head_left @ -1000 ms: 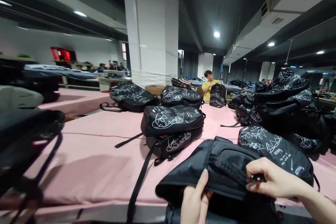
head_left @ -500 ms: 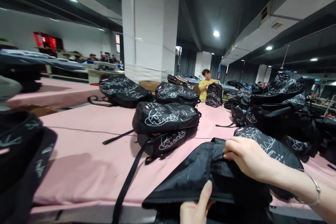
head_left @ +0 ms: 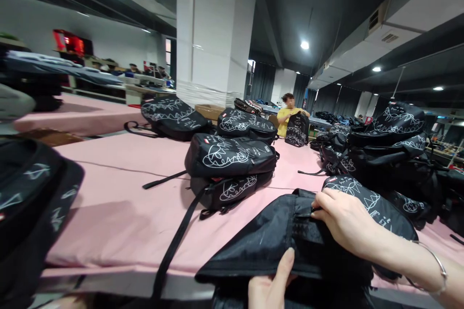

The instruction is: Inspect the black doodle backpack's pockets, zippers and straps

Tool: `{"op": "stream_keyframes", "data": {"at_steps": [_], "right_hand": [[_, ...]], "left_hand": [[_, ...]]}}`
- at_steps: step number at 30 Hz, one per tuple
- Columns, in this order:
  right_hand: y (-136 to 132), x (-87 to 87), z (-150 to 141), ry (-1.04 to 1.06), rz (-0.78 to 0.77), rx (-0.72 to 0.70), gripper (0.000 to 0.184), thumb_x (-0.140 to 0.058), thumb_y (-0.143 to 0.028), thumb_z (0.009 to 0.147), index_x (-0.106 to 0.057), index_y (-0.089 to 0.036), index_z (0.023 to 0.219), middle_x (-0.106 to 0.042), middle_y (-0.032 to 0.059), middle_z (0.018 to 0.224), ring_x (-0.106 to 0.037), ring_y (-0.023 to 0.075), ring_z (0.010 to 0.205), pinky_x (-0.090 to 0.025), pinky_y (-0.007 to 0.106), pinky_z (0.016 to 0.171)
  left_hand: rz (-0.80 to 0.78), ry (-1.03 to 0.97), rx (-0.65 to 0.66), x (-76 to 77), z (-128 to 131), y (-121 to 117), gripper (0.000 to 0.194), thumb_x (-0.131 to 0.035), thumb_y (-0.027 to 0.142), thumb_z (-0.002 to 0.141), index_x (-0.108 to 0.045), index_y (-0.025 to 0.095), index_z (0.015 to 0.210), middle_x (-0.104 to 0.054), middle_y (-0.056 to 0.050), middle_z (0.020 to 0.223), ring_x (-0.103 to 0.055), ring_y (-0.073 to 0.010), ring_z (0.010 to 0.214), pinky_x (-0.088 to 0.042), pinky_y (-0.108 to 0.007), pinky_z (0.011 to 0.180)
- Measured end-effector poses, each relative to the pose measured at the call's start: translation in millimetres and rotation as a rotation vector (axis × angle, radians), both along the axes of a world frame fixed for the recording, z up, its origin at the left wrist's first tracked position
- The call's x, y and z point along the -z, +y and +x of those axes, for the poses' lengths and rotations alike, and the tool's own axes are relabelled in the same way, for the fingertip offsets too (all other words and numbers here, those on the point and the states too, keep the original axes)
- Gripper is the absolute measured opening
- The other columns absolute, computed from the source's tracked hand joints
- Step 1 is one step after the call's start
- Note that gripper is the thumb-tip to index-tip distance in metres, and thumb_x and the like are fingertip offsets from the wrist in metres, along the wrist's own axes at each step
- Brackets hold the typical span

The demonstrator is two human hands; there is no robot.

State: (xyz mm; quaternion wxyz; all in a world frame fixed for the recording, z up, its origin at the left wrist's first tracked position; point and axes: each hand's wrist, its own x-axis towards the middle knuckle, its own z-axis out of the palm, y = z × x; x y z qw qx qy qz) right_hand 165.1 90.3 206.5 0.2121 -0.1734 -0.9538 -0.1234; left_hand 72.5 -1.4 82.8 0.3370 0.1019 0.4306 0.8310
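Backpack (head_left: 275,246) pinched by both hands (head_left: 270,286) (head_left: 344,222); white doodles unreadable.

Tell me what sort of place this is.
Probably a bag factory's finishing or packing floor. Many identical black fabric backpacks with white doodle prints lie piled on a long pink-covered worktable, another person in a yellow shirt handles one, and both hands grip a plain black backpack.

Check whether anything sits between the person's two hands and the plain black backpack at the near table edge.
Nothing visible does. The right hand already rests on the black backpack, fingers at its top edge, and the left hand pinches its near edge from below. The printed backpacks lie farther back on the pink table, apart from both hands.
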Motion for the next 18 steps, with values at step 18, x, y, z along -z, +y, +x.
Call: {"op": "stream_keyframes", "data": {"at_steps": [18], "right_hand": [[4.2,4.8,-3.5,0.001,0.026,-0.076,0.007,-0.049,-0.019,0.085,-0.051,-0.017,0.079,-0.057,0.0047,0.077,-0.053,0.0165,0.073,-0.04,0.026,0.065]], "left_hand": [[0.013,-0.088,-0.034,-8.1,5.6,-1.8,0.043,-0.081,0.039,0.039,-0.07,0.014,0.072,-0.071,-0.01,0.08,-0.06,-0.0379,0.092,-0.053,-0.038,0.072]]}}
